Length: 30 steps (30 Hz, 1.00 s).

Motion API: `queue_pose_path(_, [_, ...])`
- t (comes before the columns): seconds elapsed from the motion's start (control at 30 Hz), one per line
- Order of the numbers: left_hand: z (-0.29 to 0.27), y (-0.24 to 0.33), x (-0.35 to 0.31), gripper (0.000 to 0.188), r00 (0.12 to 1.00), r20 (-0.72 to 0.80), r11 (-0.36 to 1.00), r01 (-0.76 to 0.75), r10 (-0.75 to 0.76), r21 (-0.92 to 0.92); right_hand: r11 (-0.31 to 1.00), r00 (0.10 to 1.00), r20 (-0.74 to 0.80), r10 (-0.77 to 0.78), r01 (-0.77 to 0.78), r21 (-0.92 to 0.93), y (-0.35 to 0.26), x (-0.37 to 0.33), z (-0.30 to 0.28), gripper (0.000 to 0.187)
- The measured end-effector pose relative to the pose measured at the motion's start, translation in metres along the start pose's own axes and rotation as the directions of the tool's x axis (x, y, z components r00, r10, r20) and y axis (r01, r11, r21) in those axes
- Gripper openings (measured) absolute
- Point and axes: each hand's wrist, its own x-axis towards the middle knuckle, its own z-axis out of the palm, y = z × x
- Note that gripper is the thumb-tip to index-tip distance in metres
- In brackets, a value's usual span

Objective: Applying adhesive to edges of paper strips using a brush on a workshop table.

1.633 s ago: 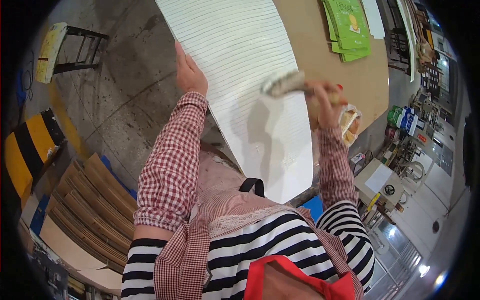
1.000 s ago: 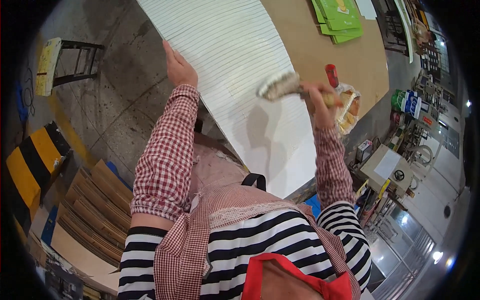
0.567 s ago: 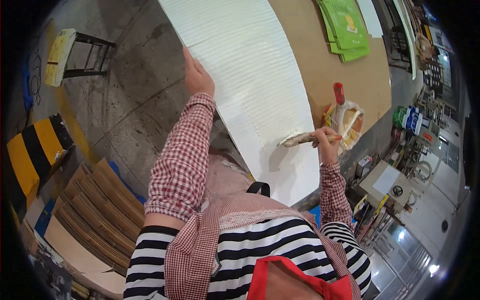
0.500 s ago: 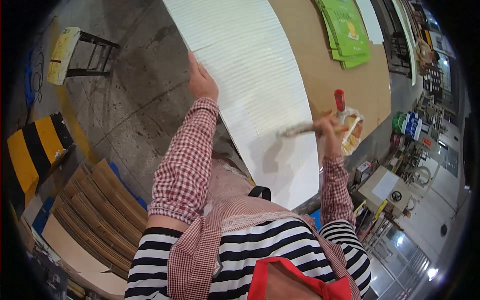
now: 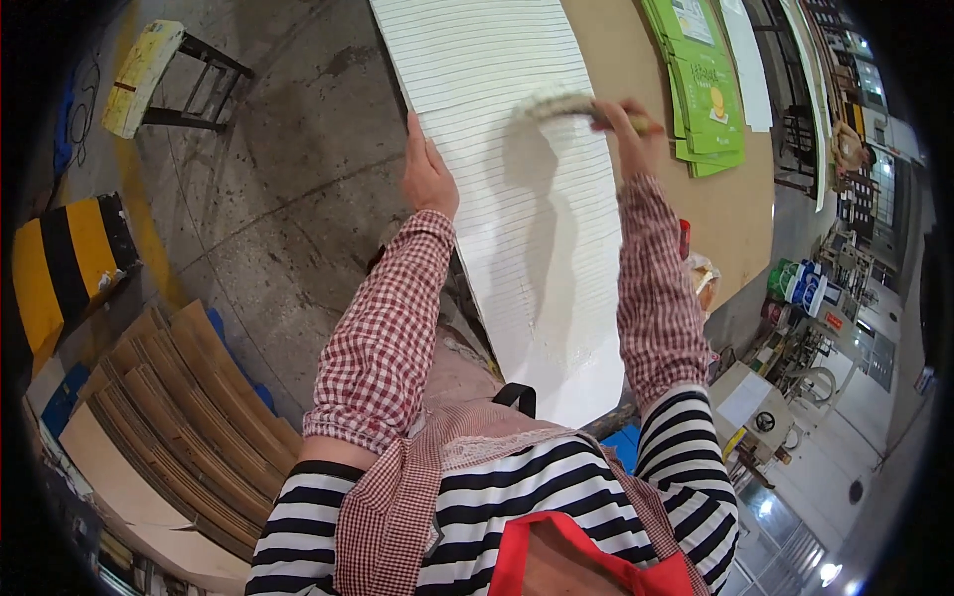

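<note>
1. Vs 0.5 s ago: our R hand [image 5: 628, 139] is now working the brush [image 5: 576, 105] further up the white lined panel [image 5: 485, 179], well away from its near end; our arm is reaching out straighter.
2. Our R sleeve [image 5: 661, 288] is now covering most of the red cylinder [image 5: 685, 238] and the plastic-lined holder [image 5: 706, 283], R of the panel; both were showing more fully before.
3. R grip: fingers are closing round the brush handle, no gap showing. Bristle end is pointing L over the panel, blurring; can't tell if it's touching.
4. L hand [image 5: 429, 177] is staying at the panel's L edge, fingers lying straight along it; can't tell if any are pinching underneath.
5. Panel is lying in front of us, partly over the brown board [image 5: 740, 243] on its R.
6. Counting: 2 hands, 1 brush, 1 panel, 1 red cylinder, 1 holder. Green printed pcs [image 5: 708, 94], R of panel's far part, are overlapping: several, exact no. unclear.
7. L of panel, well apart: 1 stool [image 5: 144, 79] is standing, plus 1 yellow-black striped block [image 5: 75, 263]. Cardboard sheets [image 5: 189, 417] are stacking up L of panel's near end; too many to count.
</note>
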Motion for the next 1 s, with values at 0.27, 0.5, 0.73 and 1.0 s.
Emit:
queue_pose_path(0.27, [0.001,0.005,-0.003,0.046,0.998,-0.046,0.999,-0.045,0.045,0.022,0.814,0.954,0.134,0.267,-0.149,-0.562,-0.034,-0.076,-0.035,0.023])
queue_pose_path(0.5, [0.005,0.008,-0.003,0.048,0.998,0.059,0.999,0.037,-0.037,0.003,0.985,0.994,-0.019,-0.111,0.107,-0.138,-0.049,-0.005,0.071,0.021])
queue_pose_path(0.73, [-0.001,0.004,-0.002,0.049,0.998,0.043,0.999,0.041,-0.042,0.023,0.859,0.975,0.179,-0.127,0.199,-0.471,-0.026,-0.110,0.023,0.018])
queue_pose_path(1.0, [0.000,-0.001,-0.002,0.049,1.000,0.002,1.000,-0.013,0.013,0.023,0.897,0.990,0.114,-0.078,0.120,-0.425,-0.060,-0.098,0.034,0.016])
